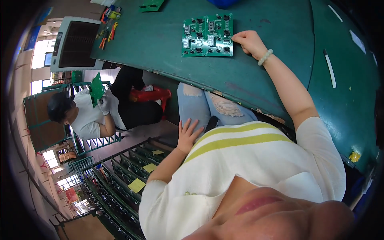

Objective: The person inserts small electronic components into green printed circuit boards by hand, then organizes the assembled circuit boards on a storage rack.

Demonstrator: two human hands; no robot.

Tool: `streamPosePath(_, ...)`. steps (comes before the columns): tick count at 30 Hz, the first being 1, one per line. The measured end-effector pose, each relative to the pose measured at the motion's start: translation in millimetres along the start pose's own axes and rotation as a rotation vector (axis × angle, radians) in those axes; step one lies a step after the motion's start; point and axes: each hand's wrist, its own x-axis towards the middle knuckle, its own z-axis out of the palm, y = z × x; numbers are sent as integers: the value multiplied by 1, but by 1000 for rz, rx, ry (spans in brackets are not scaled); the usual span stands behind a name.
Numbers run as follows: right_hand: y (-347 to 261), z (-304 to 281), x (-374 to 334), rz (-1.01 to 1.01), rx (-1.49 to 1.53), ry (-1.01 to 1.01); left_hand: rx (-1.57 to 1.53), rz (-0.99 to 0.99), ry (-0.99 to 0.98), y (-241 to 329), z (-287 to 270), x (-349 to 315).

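Observation:
A green circuit board point(207, 35) with black components, white parts and small digit displays lies flat on the green tabletop. My right hand point(250, 42), a beaded bracelet point(265, 57) at its wrist, is at the board's right edge. Its fingers are closed in a pinch on that edge. My left hand point(189, 135) rests on my thigh in pale ripped jeans point(195, 108), fingers spread and holding nothing.
Another green board point(151, 5) lies at the table's far edge. Pliers point(113, 32) and other hand tools are at the far left, beside a grey-framed screen point(78, 44). At left a seated co-worker point(90, 116) holds a green board point(96, 89). Racks of boards point(120, 180) stand lower left.

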Motion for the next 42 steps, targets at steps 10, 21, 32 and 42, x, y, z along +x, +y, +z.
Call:
streamPosePath(10, 9, 12, -6, -92, 54, 165, -416, -204, 270, -36, 22, 55)
streamPosePath(21, 9, -7, -17, -26, 650, 176, -241, -76, 678, -122, -40, 269)
streamPosePath(32, 4, 10, -80, -15, 617, 151, -448, 10, 588, -69, -8, 281)
streamPosePath(42, -7, 39, -131, 72, 365, 131, -688, 144, 549, -7, -45, 243)
